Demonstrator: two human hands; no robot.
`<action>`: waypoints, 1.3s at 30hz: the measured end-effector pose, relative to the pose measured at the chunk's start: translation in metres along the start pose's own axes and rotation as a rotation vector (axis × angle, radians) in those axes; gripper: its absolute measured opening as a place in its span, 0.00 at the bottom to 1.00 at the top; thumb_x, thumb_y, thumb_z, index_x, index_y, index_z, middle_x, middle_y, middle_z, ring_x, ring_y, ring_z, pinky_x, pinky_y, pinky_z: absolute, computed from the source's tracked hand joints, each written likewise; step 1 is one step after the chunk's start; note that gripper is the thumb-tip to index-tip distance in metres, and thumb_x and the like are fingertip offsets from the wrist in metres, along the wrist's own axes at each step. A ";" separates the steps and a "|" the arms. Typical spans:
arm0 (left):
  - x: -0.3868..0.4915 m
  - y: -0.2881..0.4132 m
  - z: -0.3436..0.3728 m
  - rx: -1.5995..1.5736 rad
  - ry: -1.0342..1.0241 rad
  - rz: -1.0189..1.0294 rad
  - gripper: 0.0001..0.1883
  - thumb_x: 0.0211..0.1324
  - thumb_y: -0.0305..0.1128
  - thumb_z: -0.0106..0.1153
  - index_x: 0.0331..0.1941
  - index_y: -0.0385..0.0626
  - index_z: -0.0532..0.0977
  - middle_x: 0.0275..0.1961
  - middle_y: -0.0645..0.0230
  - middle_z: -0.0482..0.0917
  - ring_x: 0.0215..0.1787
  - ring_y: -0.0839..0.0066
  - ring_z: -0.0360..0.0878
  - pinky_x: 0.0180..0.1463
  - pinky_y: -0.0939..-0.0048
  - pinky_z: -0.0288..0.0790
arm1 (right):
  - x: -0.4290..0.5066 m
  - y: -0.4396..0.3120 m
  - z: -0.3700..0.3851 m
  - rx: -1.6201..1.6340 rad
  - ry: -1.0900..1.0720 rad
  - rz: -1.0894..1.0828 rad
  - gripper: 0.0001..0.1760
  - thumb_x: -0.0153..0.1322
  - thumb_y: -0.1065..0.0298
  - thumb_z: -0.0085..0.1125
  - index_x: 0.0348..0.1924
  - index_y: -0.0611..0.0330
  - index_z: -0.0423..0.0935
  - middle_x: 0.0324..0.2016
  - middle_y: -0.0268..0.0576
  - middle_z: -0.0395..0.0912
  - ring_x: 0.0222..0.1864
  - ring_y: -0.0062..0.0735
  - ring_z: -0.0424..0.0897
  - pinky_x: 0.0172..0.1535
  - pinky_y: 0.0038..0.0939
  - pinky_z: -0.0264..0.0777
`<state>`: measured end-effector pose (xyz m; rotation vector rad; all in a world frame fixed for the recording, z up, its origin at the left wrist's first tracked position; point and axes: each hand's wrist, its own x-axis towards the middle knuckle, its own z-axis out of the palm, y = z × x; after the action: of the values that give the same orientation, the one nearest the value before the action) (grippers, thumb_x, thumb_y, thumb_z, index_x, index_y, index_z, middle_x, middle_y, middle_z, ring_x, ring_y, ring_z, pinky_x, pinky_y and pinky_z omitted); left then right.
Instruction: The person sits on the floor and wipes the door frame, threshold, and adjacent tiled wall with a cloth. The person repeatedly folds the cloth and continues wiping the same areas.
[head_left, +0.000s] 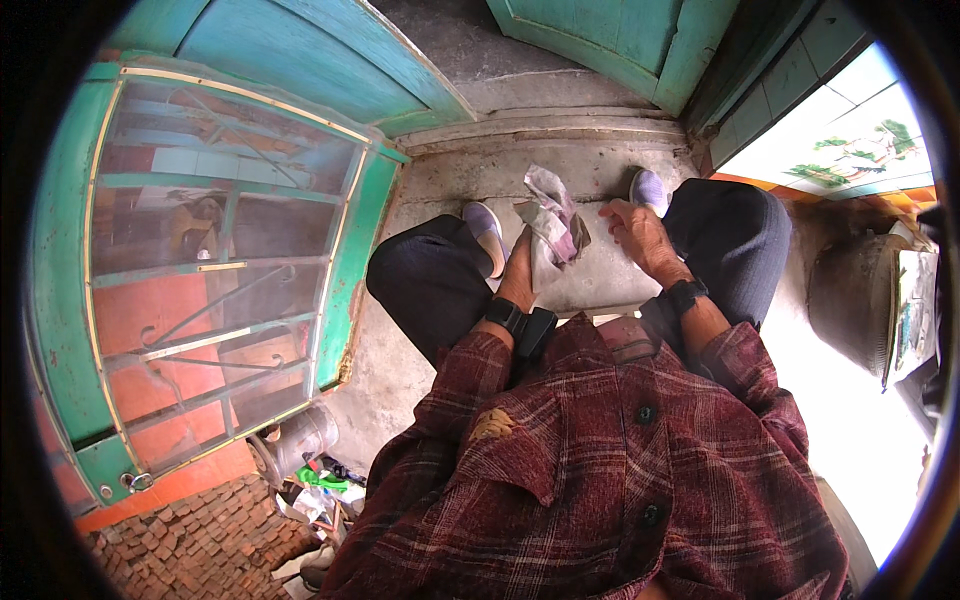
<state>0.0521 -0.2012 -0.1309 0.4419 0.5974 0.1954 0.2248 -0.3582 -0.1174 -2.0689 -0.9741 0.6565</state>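
Note:
Between the knees, my left hand (519, 274) grips a crumpled bundle of pale, purple-tinged cloth or paper (553, 217). One end of the bundle sticks up towards the doorway, and a whitish part lies along the palm. To its right, my right hand (639, 234) hovers with its fingers slightly curled and apart, holding nothing that I can see. A gap separates it from the bundle. Both wrists wear black straps. Below the hands lies the grey concrete floor (607, 281).
A green door with a clear sheet over its bars (225, 255) fills the left. Purple shoes (649, 189) are on the floor. A metal bucket (304, 442) and litter (319, 499) lie lower left, near stacked bricks (202, 540). A dark bulky object (855, 300) stands right.

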 end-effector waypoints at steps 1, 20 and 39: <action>-0.001 0.000 0.000 0.026 0.017 0.004 0.26 0.77 0.44 0.40 0.70 0.43 0.65 0.68 0.61 0.73 0.67 0.64 0.73 0.72 0.61 0.65 | 0.000 -0.001 0.000 0.007 -0.046 0.021 0.16 0.70 0.73 0.57 0.51 0.58 0.79 0.33 0.51 0.83 0.37 0.44 0.84 0.44 0.37 0.78; 0.003 0.059 -0.017 1.593 -0.004 0.919 0.19 0.69 0.27 0.50 0.62 0.44 0.70 0.58 0.66 0.78 0.59 0.66 0.77 0.63 0.66 0.70 | 0.012 -0.074 -0.037 0.306 -0.133 -0.039 0.18 0.72 0.69 0.54 0.53 0.64 0.80 0.28 0.47 0.83 0.33 0.30 0.83 0.42 0.31 0.78; 0.107 0.432 0.211 3.268 0.166 1.425 0.12 0.58 0.34 0.55 0.46 0.53 0.79 0.48 0.69 0.78 0.64 0.64 0.71 0.66 0.51 0.61 | 0.171 -0.150 -0.091 0.025 0.190 -0.599 0.16 0.67 0.78 0.59 0.48 0.62 0.80 0.39 0.51 0.80 0.37 0.58 0.81 0.38 0.42 0.77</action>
<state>0.2394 0.1425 0.1677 -2.2188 0.0460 -0.2249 0.3237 -0.1923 0.0338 -1.6512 -1.3728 0.1547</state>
